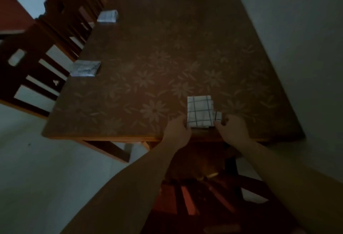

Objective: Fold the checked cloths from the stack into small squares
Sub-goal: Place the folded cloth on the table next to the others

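A white checked cloth [199, 111], folded to a small rectangle, lies near the front edge of the table [130, 48]. My left hand [177, 129] pinches its near left corner. My right hand [232, 129] grips the near right corner, where a small flap of the cloth sticks out to the right. A folded cloth [85, 68] sits at the table's left edge, and a second folded cloth [107, 16] lies farther back along that edge. The room is dim and details are blurred.
The table has a brown flower-patterned cover. Wooden chairs [46, 44] stand along its left side, and another chair [204, 196] is under the front edge below my arms. A pale wall [306, 29] runs along the right.
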`<move>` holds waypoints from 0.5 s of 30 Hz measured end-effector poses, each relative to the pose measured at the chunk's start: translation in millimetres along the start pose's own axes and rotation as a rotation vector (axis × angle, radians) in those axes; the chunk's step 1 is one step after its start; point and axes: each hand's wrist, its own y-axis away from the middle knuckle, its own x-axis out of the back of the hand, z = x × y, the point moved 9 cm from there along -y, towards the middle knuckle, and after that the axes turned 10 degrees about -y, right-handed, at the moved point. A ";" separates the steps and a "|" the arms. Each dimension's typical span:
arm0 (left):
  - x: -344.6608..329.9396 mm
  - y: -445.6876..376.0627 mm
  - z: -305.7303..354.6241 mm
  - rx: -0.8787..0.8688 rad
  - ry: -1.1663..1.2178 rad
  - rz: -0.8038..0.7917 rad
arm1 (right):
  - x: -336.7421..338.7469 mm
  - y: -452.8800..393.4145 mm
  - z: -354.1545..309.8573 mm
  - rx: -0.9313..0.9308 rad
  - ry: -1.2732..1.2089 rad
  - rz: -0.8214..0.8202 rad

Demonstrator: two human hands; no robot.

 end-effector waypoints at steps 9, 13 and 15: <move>-3.7 -26.0 -12.6 0.149 0.058 0.134 | -15.7 -28.4 6.3 -0.048 -0.040 0.019; -1.9 -24.4 -20.7 0.164 0.081 0.149 | -24.1 -27.3 -0.2 -0.016 -0.026 0.011; 1.9 -20.1 -25.8 0.172 0.084 0.162 | -29.2 -25.3 -3.4 -0.013 -0.048 0.006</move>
